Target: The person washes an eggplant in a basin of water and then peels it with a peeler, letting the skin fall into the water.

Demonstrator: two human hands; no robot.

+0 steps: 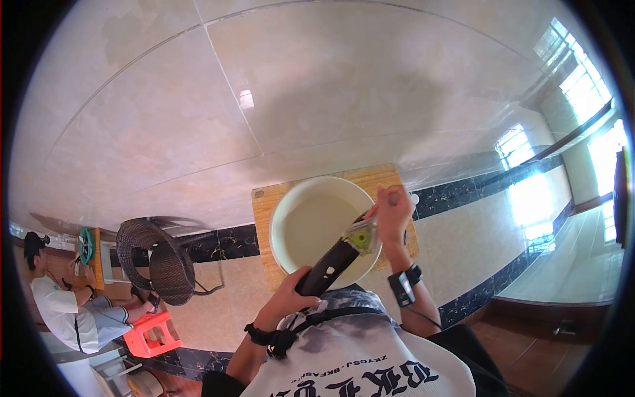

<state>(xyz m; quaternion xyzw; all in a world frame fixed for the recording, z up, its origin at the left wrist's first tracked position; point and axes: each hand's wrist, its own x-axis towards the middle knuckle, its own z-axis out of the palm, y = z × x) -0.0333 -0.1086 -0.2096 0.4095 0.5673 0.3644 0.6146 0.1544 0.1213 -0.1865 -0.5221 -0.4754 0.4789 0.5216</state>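
A long dark eggplant lies slantwise over the near right part of a white basin, with a small pale patch on its skin. My left hand is wrapped round its lower end. My right hand is closed on a peeler with green and silvery parts, whose head is right at the eggplant's upper end. The fingers hide most of the peeler's handle. Inside the basin the pale bottom shows.
The basin stands on a wooden table against a tiled wall. To the left are a dark wicker chair and a red plastic stool. A person sits at far left by another small table with a green basin.
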